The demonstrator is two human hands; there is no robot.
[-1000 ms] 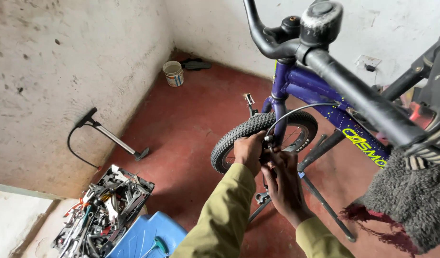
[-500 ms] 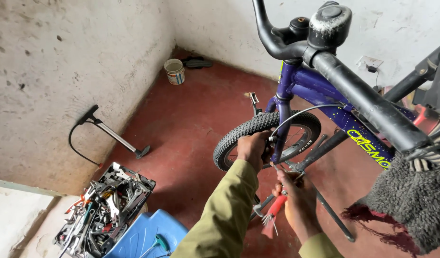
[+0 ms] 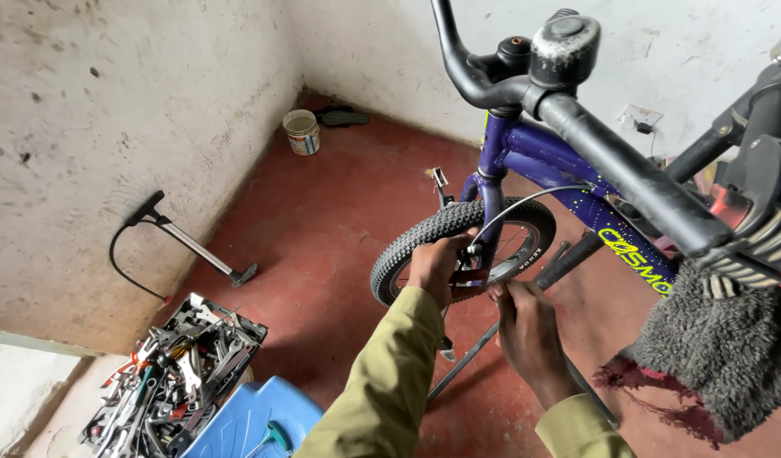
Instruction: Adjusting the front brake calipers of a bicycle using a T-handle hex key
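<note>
A purple bicycle stands raised in front of me, its small front wheel off the red floor. My left hand wraps over the tyre beside the fork, at the rim brake. My right hand is just below and to the right. Its fingertips pinch a small part of the brake by the fork leg. A thin cable curves from the brake up toward the black handlebar. Whether the right hand also holds a tool is hidden.
A floor pump leans on the left wall. A tray of several hand tools and a blue stool sit at lower left. A tin can and dark sandals lie in the far corner. Grey shaggy cloth hangs at right.
Half a second ago my right hand was lower, holding a red-handled tool. It has come back up to the brake and the red tool is out of sight. My left hand stayed put.
</note>
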